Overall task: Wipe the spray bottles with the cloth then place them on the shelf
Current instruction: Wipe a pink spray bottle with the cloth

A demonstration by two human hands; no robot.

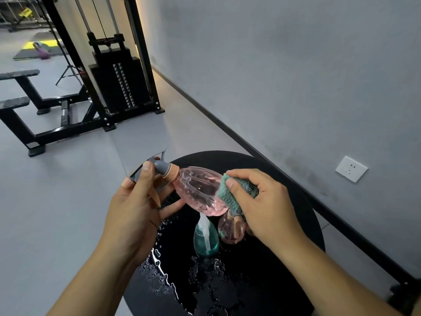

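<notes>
The left hand (139, 201) grips the grey trigger head of a pink spray bottle (200, 190), thumb laid over the sprayer and fingers curled beneath the neck, so the bottle lies nearly sideways in the air above a round black surface (284, 270). The right hand (257, 201) pinches a folded teal cloth (230, 192) between thumb and fingers and presses it against the base end of that bottle.

Directly below the hands, 2 more bottles stand upright on the surface: a teal bottle (206, 240) with a white pump top, and just beside it to the right a second pink bottle (230, 231), partly hidden by the right hand. Water droplets and small puddles (159, 265) glisten over the near-left part of the surface.

Beyond, a grey floor runs to a black weight-stack machine (120, 83) and benches (20, 87). A white wall socket (351, 169) sits on the grey wall at the right.
</notes>
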